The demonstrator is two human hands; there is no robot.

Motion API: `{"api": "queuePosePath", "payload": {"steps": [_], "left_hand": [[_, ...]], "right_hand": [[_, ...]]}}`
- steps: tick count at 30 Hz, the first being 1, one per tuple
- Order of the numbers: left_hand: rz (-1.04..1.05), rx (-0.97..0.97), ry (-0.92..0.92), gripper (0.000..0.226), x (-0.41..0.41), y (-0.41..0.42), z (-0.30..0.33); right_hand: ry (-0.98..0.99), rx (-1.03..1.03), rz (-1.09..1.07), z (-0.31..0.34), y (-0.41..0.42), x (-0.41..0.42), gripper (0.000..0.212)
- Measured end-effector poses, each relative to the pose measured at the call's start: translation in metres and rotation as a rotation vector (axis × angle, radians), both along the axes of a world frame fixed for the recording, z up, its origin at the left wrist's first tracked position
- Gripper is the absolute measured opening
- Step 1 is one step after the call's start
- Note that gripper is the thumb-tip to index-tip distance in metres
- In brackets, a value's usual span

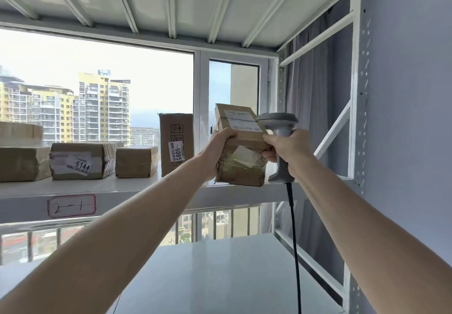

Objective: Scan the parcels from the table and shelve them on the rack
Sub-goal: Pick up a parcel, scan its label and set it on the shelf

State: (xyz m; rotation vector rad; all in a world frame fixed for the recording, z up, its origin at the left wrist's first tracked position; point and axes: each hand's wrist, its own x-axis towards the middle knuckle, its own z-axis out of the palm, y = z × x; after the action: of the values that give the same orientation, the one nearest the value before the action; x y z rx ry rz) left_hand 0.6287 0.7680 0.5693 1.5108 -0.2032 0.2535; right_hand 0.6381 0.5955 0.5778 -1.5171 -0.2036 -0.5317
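A brown cardboard parcel [241, 142] with a white label on top hangs just over the right end of the white rack's middle shelf [102, 186]. My left hand [221, 143] grips its left side. My right hand [289, 149] holds a grey barcode scanner [280, 127] by the handle, and its fingertips touch the parcel's right edge. The scanner's head sits against the parcel's top right corner. A black cable [294, 240] hangs down from the scanner.
Several taped parcels stand on the same shelf to the left: an upright box marked 6085 [176, 143], a small plain box [136, 161], one marked 5144 [82, 160]. A pink-edged tag [71, 205] sticks on the shelf front. A lower shelf [220, 277], window and grey curtain lie behind.
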Motion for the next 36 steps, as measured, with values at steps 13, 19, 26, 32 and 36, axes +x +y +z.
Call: {"api": "queuePosePath", "payload": {"steps": [13, 19, 26, 32, 36], "left_hand": [[-0.039, -0.122, 0.138, 0.035, 0.084, 0.04, -0.004], [-0.025, -0.11, 0.148, 0.034, 0.108, 0.048, -0.006], [0.071, -0.096, 0.142, 0.028, 0.132, 0.053, -0.007], [0.112, -0.1, 0.145, 0.027, 0.148, 0.058, -0.006], [0.134, -0.099, 0.141, 0.024, 0.149, 0.057, -0.005]], "right_hand": [[0.138, -0.227, -0.044, 0.028, 0.05, 0.084, 0.032], [0.161, -0.291, -0.048, 0.033, 0.064, 0.115, 0.029], [0.181, -0.34, -0.067, 0.035, 0.078, 0.151, 0.027], [0.224, -0.309, -0.043, 0.03, 0.082, 0.178, 0.032], [0.233, -0.301, -0.032, 0.031, 0.084, 0.175, 0.031]]}}
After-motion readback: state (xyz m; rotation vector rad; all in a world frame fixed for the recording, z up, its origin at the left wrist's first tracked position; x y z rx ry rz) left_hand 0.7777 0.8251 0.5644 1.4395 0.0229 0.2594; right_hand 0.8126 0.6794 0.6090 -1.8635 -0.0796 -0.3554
